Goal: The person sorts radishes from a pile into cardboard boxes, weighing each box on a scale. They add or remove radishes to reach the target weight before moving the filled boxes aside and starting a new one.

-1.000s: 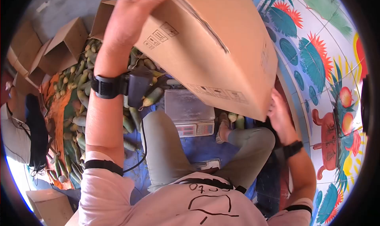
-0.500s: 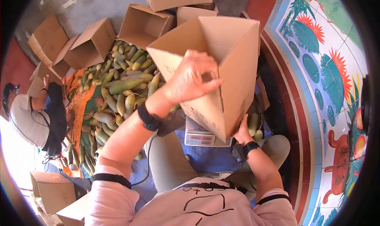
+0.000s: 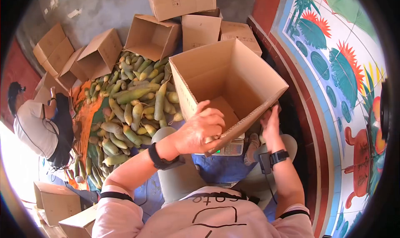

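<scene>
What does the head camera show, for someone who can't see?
A left hand grips the rim of an open brown cardboard box over a grey digital scale; the right hand rests against its side. A heap of long green-yellow vegetables lies left.

The open box (image 3: pixel 196 67) swallows the scale (image 3: pixel 230 148) beneath it, only a front strip shows, readout too small to read. Beyond the open box, a carton (image 3: pixel 183 2) is clipped by the top edge, markings illegible.

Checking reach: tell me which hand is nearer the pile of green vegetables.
Left. The left hand grips the box rim beside the pile; the right hand touches the box's opposite side.
</scene>
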